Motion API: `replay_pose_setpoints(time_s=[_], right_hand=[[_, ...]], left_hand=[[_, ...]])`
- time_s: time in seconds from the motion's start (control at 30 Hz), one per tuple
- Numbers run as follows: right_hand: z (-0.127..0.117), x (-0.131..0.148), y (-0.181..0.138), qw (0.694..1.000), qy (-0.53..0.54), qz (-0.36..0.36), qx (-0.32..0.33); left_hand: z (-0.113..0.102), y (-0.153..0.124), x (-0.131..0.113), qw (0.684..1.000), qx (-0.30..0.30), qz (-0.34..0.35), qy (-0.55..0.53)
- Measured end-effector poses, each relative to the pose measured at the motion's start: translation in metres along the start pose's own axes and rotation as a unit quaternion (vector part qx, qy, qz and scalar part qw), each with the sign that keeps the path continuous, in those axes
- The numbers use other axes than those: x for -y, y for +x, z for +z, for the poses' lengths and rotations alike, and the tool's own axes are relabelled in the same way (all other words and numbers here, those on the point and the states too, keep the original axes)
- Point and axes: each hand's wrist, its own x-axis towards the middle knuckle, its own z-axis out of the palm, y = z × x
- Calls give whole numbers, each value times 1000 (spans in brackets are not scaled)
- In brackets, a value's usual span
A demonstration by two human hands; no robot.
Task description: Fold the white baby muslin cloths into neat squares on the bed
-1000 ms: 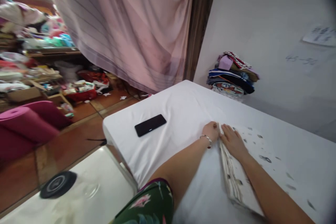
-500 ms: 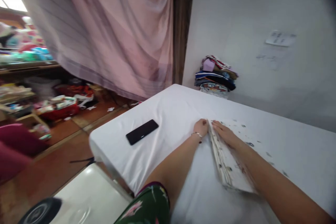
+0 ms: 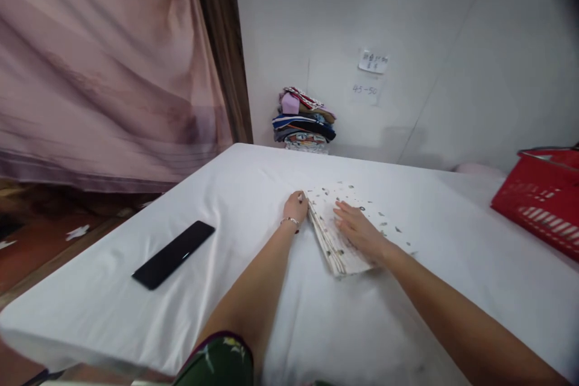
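A white cloth with small dark prints (image 3: 323, 223), folded in several layers, lies on the white-covered table (image 3: 253, 175). My left hand (image 3: 296, 206) is closed on the far left corner of the folded cloth, a beaded bracelet at its wrist. On top of the cloth my right hand (image 3: 357, 229) lies flat, fingers stretched out and a little apart. Part of the cloth's right side is hidden under my right hand and forearm. What kind of cloth article it is, I cannot tell.
A black phone (image 3: 174, 254) lies on the left of the table. Folded clothes (image 3: 304, 123) are stacked by the wall, below paper notes (image 3: 373, 62). On the right stands a red basket (image 3: 540, 199). A pink curtain (image 3: 104, 72) hangs at the left.
My view has swung right, bringing the red basket in. The right hand has moved from the cloth's fold edge across its top, which now lies flatter and spread to the right.
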Motion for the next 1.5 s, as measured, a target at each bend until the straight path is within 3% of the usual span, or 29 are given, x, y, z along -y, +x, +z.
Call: replay_pose_setpoints(time_s=[0.1,0.23,0.33,0.6,0.73,0.83,0.93,1.07,1.13,1.3,1.4,1.5], right_hand=[[-21,-34,-26,997,-12,53,-58],[-39,-81,-66,968,-21,239,-79],[-43,-96,-86,937,52,337,-73],[-35,-101,-83,920,111,369,-68],[-35,-103,-84,929,77,356,-63],[-39,-87,-91,951,14,292,-105],[-39,-55,-98,979,0,138,-153],[-26,-9,-96,994,20,-96,-54],[-16,5,-92,987,11,-158,-18],[1,13,-85,987,13,-157,-25],[3,11,-86,988,57,-132,-50],[0,14,-90,987,116,-94,-53]], left_hand=[[-4,0,-2,999,-7,-3,37],[-2,-2,-7,996,37,-33,73],[2,-6,-14,994,72,-36,78],[5,-16,-21,993,72,-7,89],[-1,-24,-34,991,34,70,109],[-12,-36,-53,982,91,134,97],[-29,-54,-65,970,153,156,108],[-47,-86,-55,971,200,107,76],[-49,-104,-43,972,224,61,40],[-43,-144,-24,966,257,-19,-38],[-36,-159,-22,965,254,-29,-68],[-27,-166,-19,975,212,-7,-72]])
